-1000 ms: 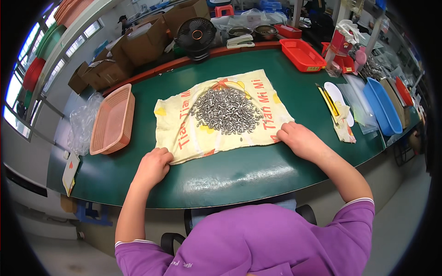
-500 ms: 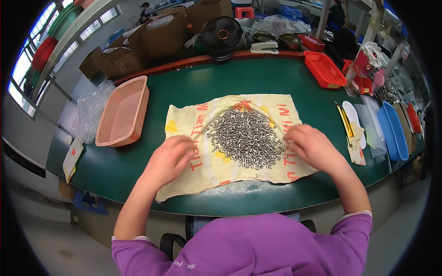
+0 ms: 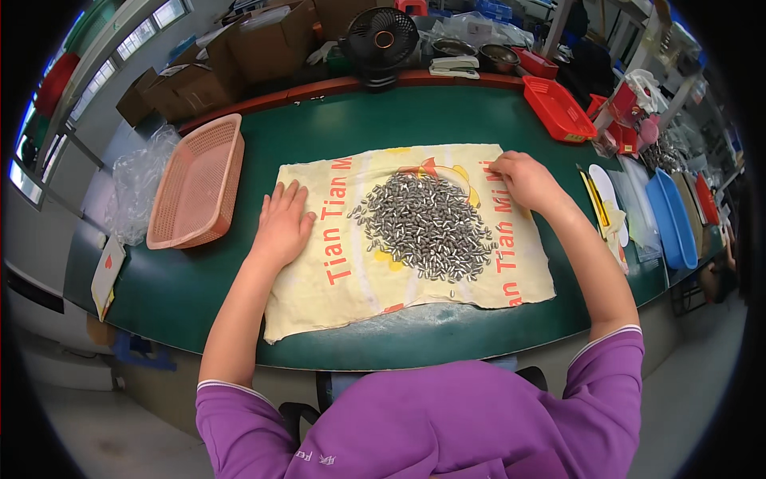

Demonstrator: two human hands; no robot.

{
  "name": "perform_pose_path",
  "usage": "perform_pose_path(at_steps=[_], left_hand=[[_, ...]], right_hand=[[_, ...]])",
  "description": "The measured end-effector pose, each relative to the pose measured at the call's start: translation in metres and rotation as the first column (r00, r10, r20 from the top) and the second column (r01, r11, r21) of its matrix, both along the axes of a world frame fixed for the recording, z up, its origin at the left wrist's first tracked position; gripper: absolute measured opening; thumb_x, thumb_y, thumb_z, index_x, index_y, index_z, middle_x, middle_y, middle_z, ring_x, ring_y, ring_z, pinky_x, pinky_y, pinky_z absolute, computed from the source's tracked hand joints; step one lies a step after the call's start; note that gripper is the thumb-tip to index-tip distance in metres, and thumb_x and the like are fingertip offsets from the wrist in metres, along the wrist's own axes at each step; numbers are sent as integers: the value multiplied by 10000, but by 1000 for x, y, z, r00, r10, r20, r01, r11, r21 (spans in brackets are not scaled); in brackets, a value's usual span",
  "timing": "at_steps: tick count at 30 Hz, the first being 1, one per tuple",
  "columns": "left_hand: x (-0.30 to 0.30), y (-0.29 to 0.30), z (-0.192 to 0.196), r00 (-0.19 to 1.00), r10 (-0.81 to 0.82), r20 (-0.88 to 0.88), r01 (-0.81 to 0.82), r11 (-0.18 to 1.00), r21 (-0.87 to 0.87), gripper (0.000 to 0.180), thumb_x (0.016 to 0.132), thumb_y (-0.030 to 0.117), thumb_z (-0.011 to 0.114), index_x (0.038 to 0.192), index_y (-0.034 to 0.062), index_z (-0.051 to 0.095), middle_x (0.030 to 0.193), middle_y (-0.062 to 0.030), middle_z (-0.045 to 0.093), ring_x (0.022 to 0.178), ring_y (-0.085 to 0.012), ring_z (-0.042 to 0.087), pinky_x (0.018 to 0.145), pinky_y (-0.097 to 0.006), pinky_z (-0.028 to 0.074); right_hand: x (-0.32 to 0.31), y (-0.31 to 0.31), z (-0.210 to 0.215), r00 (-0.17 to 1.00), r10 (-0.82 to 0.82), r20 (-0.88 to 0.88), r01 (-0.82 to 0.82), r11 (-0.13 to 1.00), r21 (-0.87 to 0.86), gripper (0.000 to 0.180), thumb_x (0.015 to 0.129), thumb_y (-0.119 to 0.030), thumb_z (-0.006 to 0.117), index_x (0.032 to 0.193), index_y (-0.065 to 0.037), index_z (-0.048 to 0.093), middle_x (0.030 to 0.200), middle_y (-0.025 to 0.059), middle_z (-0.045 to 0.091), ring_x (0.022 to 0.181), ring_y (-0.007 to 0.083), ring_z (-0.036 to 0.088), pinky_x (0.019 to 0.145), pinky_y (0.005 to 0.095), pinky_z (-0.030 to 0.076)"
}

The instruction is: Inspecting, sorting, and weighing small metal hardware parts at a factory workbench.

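Note:
A yellow cloth sack (image 3: 351, 279) with red print lies flat on the green table (image 3: 199, 287). A heap of several small grey metal pieces (image 3: 423, 226) sits on its middle. My left hand (image 3: 283, 223) lies flat on the sack's left part, fingers spread, holding nothing. My right hand (image 3: 523, 180) rests on the sack's upper right corner with the fingers curled down onto the cloth; whether it pinches the cloth I cannot tell.
A pink mesh basket (image 3: 198, 182) stands left of the sack, with crumpled clear plastic (image 3: 136, 188) beyond it. A black fan (image 3: 381, 38) and cardboard boxes (image 3: 239, 48) line the back. A red tray (image 3: 558, 108) and blue trays (image 3: 670, 219) are at the right.
Both hands have moved from the sack's near corners up onto it, the right one to the upper right corner. The sack now lies flatter and more spread out.

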State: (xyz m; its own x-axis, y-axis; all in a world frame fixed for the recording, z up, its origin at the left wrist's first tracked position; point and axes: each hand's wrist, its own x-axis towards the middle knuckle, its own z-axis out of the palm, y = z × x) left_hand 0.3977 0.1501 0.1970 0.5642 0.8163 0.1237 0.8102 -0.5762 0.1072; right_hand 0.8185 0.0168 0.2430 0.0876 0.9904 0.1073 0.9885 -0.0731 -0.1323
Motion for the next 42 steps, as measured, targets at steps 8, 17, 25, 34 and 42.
perform_pose_path(at_steps=[8,17,25,34,42], left_hand=[[-18,25,1,927,-206,314,146,968,204,310,896,196,628,1166,46,635,1312,-140,578,1326,-347,455,1122,-459,345],[-22,30,-16,871,-184,456,86,970,227,148,882,174,639,988,87,695,1163,-88,645,1256,-320,513,1090,-495,365],[-23,35,-17,838,-187,513,109,978,178,137,883,171,650,982,90,699,1154,-74,647,1253,-316,519,1081,-491,378],[-25,32,-18,816,-164,555,106,985,135,126,888,158,653,986,91,698,1161,-61,648,1267,-325,514,1091,-489,374],[-26,32,-20,807,-147,571,100,989,113,120,889,160,652,979,95,700,1172,-58,641,1267,-325,513,1092,-490,373]], right_hand=[[-85,118,42,949,303,-83,-291,947,135,342,822,-95,639,1160,-84,686,1171,128,655,1089,315,621,951,410,505],[-175,306,-9,987,149,-60,-142,983,115,424,834,-19,561,1239,-99,658,1249,156,634,1158,336,601,1001,407,480],[-197,385,-49,994,27,-106,-16,994,104,371,881,-46,521,1221,-93,663,1255,181,595,1194,336,569,1029,410,453],[-222,396,-56,980,127,-155,-76,950,301,275,902,-123,532,1114,-78,702,1209,176,596,1122,350,598,998,425,475],[-244,397,-55,988,153,9,-151,959,241,304,915,-118,518,1172,-85,678,1227,161,579,1179,337,545,1027,423,454]])
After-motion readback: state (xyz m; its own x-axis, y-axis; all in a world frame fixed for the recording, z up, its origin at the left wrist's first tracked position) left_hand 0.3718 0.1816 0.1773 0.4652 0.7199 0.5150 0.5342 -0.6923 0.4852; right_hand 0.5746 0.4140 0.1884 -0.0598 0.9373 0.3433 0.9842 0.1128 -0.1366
